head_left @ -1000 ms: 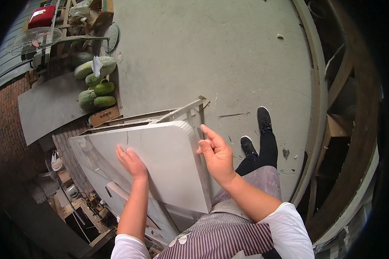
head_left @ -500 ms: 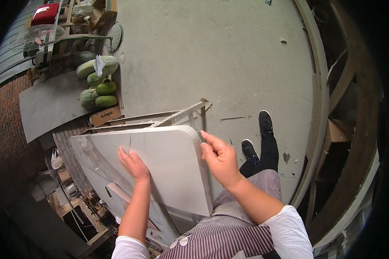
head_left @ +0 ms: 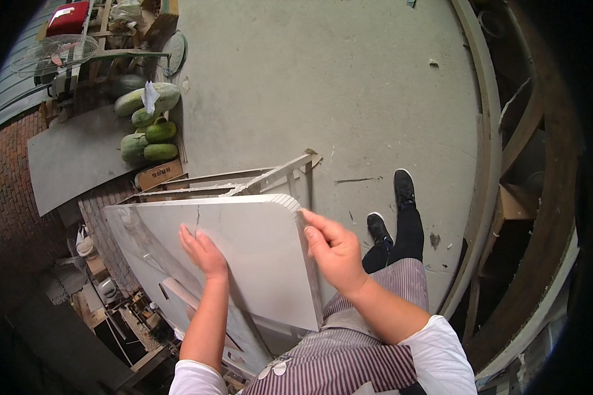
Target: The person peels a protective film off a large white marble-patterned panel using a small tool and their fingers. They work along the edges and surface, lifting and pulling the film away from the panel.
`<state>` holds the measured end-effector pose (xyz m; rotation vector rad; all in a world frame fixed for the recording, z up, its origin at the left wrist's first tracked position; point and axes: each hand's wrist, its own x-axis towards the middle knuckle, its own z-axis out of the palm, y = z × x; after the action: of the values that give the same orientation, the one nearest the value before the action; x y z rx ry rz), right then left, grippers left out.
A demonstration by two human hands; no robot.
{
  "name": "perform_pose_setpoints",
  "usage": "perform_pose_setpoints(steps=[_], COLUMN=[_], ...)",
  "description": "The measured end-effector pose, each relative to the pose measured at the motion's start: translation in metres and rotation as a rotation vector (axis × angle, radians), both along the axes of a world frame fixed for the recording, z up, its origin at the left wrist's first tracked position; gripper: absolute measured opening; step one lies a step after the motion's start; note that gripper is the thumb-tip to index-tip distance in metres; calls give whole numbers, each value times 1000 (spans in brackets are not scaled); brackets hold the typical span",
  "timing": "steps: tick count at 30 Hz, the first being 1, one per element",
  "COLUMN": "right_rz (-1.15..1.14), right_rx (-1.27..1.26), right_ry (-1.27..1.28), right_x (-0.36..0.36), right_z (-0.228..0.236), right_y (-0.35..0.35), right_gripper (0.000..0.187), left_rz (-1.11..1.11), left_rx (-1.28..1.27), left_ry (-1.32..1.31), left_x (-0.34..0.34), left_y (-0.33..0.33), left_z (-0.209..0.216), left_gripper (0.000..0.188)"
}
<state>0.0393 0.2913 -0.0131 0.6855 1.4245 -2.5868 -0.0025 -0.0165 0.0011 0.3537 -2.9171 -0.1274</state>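
Right hand [head_left: 334, 252] has closed onto the flat grey rounded-corner metal sheet's [head_left: 244, 253] right edge, fingers curled; left hand [head_left: 203, 249] rests spread flat on its face.

A pale grey sheet [head_left: 244, 257] sits at centre. At eleven o'clock lie green melons [head_left: 145, 128] and a red box [head_left: 68, 18]. Grey-green concrete floor [head_left: 323, 85]; black shoes [head_left: 392, 207], white-soled; maroon-and-white striped apron [head_left: 349, 362] at six.

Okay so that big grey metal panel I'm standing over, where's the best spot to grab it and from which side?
Probably by its long right edge, coming from the right. The grey panel lies broad and flat, so only the rim gives a thin lip for fingers to wrap. The right hand is already at that edge near the rounded corner, and the left hand rests flat on top to steady the sheet.
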Motion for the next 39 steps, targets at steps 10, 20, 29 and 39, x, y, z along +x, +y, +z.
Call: perform_pose_setpoints(steps=[10,20,29,39], right_rz=[33,39,152,196], right_rx=[-84,-137,-44,-146], right_ry=[-95,-99,-64,-112], right_x=[-7,-11,-18,-25], right_z=[-11,-9,-1,-5], right_y=[-2,4,19,31], right_gripper=[33,30,29,30], left_rz=[1,-4,11,10], left_rx=[-30,-14,-12,46], left_ry=[7,6,-7,0], left_x=[0,1,2,1], left_y=[-3,-2,3,6], left_z=[-2,-2,0,3], left_gripper=[52,52,52,52])
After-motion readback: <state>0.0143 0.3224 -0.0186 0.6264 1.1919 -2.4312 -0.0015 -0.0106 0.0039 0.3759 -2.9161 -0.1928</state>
